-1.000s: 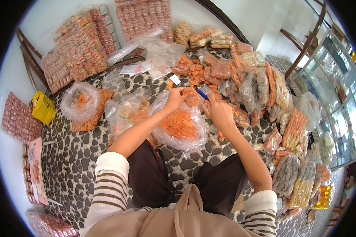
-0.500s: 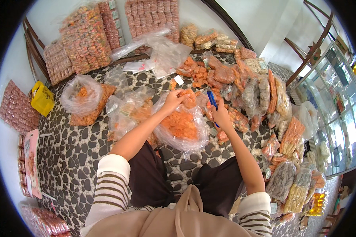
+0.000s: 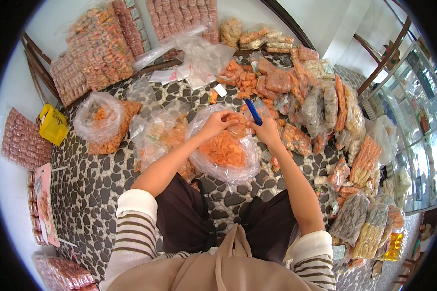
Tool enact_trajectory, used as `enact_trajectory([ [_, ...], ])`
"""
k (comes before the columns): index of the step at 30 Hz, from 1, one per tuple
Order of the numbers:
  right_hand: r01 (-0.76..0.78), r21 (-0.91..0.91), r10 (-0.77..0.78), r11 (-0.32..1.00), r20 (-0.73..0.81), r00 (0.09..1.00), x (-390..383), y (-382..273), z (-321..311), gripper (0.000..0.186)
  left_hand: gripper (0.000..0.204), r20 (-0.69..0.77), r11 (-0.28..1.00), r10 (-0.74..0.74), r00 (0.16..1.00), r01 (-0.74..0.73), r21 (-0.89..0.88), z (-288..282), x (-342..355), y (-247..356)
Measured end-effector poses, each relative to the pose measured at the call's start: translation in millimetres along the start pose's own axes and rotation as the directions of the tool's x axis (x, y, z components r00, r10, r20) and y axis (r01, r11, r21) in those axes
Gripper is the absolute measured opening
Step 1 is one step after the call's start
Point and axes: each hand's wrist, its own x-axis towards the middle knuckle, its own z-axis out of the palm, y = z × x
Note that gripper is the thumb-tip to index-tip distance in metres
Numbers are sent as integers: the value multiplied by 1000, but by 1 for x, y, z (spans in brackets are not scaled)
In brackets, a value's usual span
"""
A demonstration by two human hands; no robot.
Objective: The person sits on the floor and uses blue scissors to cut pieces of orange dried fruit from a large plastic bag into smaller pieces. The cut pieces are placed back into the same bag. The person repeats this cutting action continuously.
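Just above an open plastic bag of loose orange pieces, my left hand pinches a small orange packet. My right hand is closed on a slim blue tool, held tilted upright, and its fingertips are at the packet's right side. To the left, a crumpled clear bag with orange contents lies beside the open bag. A small white card lies beyond my hands.
Piled bagged goods crowd the right, beside a glass display case. Stacked packets line the back wall, with loose plastic bags before them. Another open bag, a yellow bag and a pink board are at left.
My right hand has moved back to the left, against the packet, after drawing away at half a second ago. The blue tool now points more upward than a second ago.
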Motion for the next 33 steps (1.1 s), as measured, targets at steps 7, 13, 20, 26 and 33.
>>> enact_trajectory([
  [7,-39,19,38,999,61,997,-5,-5,2,18,29,6,1000,29,1000,-29,0,-4,-10,10],
  [13,-118,128,103,985,124,987,-2,1,6,19,24,272,455,615,740,-615,644,-8,-19,23],
  [20,-112,140,73,984,260,963,-6,4,8,22,19,373,400,633,678,-699,592,-8,-28,30],
  [26,16,-135,-17,991,-7,1000,-6,-3,0,26,21,451,278,621,642,-718,638,-2,-32,29],
  [33,-27,-198,-16,980,-211,977,-6,12,10,25,20,411,368,584,700,-680,634,6,-40,19],
])
